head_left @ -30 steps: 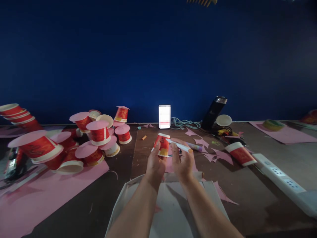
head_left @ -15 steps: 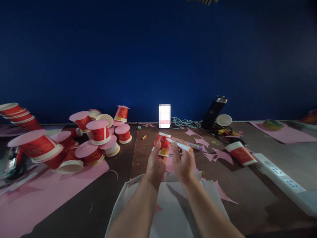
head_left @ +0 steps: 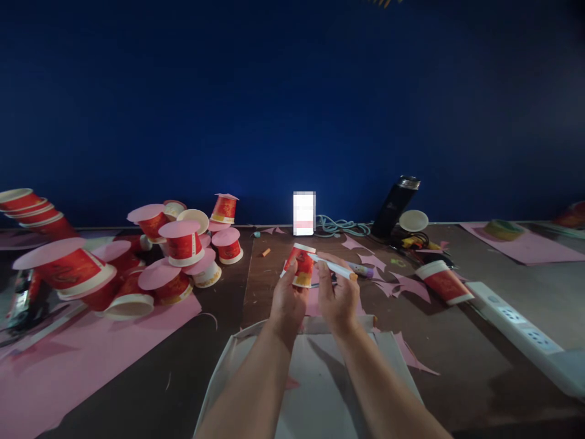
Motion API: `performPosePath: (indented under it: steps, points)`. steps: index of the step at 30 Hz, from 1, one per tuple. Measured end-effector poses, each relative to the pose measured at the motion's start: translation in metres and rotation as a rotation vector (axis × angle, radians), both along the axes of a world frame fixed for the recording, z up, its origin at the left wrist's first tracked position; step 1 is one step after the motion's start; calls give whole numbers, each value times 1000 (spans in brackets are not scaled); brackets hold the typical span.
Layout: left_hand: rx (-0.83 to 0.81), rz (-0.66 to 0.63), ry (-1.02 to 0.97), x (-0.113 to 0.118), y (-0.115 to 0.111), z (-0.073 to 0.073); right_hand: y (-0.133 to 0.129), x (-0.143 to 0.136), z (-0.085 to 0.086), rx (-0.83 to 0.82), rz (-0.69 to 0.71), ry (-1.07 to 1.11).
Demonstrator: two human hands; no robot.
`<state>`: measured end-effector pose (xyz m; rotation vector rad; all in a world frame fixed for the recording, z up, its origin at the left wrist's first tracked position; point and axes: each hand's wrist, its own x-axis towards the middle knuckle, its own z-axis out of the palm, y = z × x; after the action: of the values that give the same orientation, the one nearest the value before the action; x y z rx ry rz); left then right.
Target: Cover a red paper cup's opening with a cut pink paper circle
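We hold a red paper cup [head_left: 303,266] in the grip of our left hand [head_left: 287,302], its fingers closed round the lower part, with the cup tilted slightly above the middle of the dark counter [head_left: 183,366]. The grip of our right hand [head_left: 339,299] is closed on a white marker [head_left: 337,269], whose orange end points away to the right and whose tip meets the cup's right edge in our view; we cannot tell if they touch. Beyond the cup, we see a bright screen [head_left: 304,213] near the blue wall [head_left: 292,110]. To our left is a cluster of red cups, many topped with pink discs [head_left: 180,230], beside a pink sheet [head_left: 77,372]. To our right, another red cup [head_left: 444,283] lies on its side near a white power strip [head_left: 512,314].
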<state>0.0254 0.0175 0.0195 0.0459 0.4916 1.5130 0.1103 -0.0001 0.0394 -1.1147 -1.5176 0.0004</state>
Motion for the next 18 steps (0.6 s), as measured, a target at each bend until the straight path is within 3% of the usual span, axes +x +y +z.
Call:
performPosePath:
  steps: [18]
  points:
    - [25, 2, 12, 0, 0, -2, 0, -1, 1, 16, -19, -6]
